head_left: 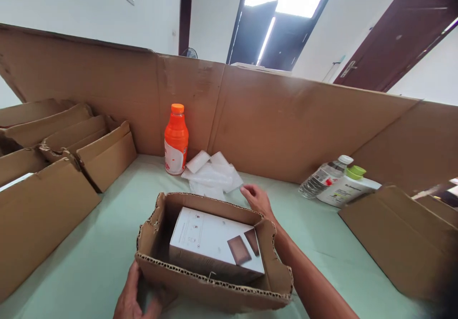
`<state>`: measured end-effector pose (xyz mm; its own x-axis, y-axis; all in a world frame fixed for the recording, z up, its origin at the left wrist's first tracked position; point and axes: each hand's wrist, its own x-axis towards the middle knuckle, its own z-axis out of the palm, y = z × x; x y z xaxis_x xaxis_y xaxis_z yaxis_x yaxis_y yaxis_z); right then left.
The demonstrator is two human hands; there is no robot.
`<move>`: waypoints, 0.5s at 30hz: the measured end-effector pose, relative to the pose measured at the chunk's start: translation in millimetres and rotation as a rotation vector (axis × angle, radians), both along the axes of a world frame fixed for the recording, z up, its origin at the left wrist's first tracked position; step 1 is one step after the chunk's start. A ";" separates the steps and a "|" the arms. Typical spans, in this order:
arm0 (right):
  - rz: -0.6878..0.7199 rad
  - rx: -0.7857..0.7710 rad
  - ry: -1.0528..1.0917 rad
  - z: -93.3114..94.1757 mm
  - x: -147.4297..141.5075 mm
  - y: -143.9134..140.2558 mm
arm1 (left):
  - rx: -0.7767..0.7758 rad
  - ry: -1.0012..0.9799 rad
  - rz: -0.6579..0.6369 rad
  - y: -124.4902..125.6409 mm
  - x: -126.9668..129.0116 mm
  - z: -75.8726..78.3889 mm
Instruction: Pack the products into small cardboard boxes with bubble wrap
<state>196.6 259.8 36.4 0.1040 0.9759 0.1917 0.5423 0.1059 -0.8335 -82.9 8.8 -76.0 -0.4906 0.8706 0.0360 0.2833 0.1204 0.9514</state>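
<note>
An open-topped cardboard box (214,283) with rough-cut edges stands in front of me. Inside it lies a white printed carton (211,235) with brown pictures on its top. My left hand (134,295) is around the box's near left corner, fingers along the side and thumb by the front wall; part of it is in shadow. Beyond the box's far right corner, my right hand (259,200) has its fingers curled, fingertips at the edge of a heap of translucent white packing sheets (214,175). It appears to pinch that edge.
An orange bottle (176,140) stands behind the sheets. At the right, a clear water bottle (322,178) and a white bottle with a green cap (345,190) lean near another cardboard box (400,242). Several cardboard boxes (46,214) stand left. A tall cardboard wall (272,123) closes the back.
</note>
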 end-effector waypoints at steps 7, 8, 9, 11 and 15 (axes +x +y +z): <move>0.067 0.152 0.127 7.5 -41.1 37.6 | -0.007 0.000 0.008 6.2 -0.5 8.6; 0.062 0.197 0.154 18.6 -36.3 27.9 | -0.005 0.005 0.001 6.0 -0.9 9.9; 0.054 0.238 0.177 31.6 -28.2 15.5 | -0.006 0.007 -0.004 5.8 -1.1 11.1; 0.030 0.324 0.211 59.7 -4.8 -15.9 | 0.003 0.001 -0.014 5.6 -1.6 12.6; -0.074 0.520 0.169 89.4 48.0 -93.7 | 0.054 -0.066 -0.059 7.5 -4.7 14.1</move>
<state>244.6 166.0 125.7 0.2400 0.7459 0.6213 0.4270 0.4937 -0.7576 -87.5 16.3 -62.0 -0.4411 0.8959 0.0527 0.2253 0.0536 0.9728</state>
